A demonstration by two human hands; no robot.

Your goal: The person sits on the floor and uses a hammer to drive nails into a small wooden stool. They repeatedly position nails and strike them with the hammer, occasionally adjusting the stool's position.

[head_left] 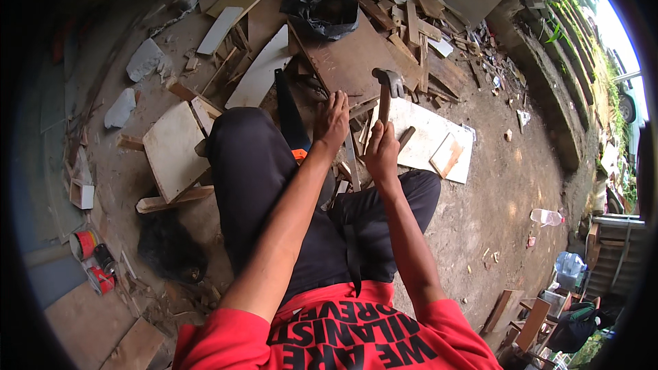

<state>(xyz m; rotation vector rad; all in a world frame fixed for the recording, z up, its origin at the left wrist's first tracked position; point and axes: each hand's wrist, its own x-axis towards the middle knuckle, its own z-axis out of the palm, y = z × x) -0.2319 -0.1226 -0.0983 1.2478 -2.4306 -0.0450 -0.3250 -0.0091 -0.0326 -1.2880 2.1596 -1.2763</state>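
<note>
My right hand (382, 147) is wrapped round the wooden handle of a claw hammer (385, 96), held upright with its dark metal head at the top. My left hand (332, 122) is at the near edge of a brown wooden board (343, 62), its fingertips drawn together. Whatever those fingers may hold is too small to make out. A handsaw (288, 113) with a dark blade and an orange part on its handle lies between my left leg and left forearm. Below the board, a narrow wooden strip (352, 161) slants down between my wrists.
A black plastic bag (325, 10) sits on the board's far part. Scrap wood (415, 27) is heaped behind it. White panels lie left and right, one (439, 137) beside the hammer. At the left are stone chunks (145, 59); at the right, a plastic bottle (546, 217) and concrete steps (541, 82).
</note>
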